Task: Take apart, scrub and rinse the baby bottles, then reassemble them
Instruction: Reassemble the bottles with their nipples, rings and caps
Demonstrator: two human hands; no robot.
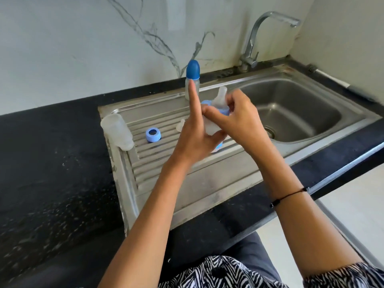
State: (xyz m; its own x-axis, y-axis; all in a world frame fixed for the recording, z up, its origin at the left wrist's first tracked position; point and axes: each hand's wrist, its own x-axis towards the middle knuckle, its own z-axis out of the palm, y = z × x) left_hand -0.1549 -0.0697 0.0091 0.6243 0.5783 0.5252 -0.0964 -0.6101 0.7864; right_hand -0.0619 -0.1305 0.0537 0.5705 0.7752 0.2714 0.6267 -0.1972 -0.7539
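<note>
Over the draining board, my left hand (195, 138) holds a clear baby bottle (211, 128) by its body, with the index finger sticking straight up. My right hand (239, 119) grips the light blue collar (223, 110) with its clear teat (220, 97) at the top of that bottle. A second bottle body (117, 129), clear and without a top, lies on its side at the left end of the draining board. A loose light blue collar ring (153, 134) sits on the ribs. A loose clear teat (180, 126) peeks out behind my left hand. A capped bottle (192, 80) with a dark blue cap stands at the back.
The steel sink basin (291, 109) lies to the right, its tap (268, 34) above at the back with no water running. Black countertop (52, 163) spreads to the left and front. A small blue part (218, 146) shows under my left hand.
</note>
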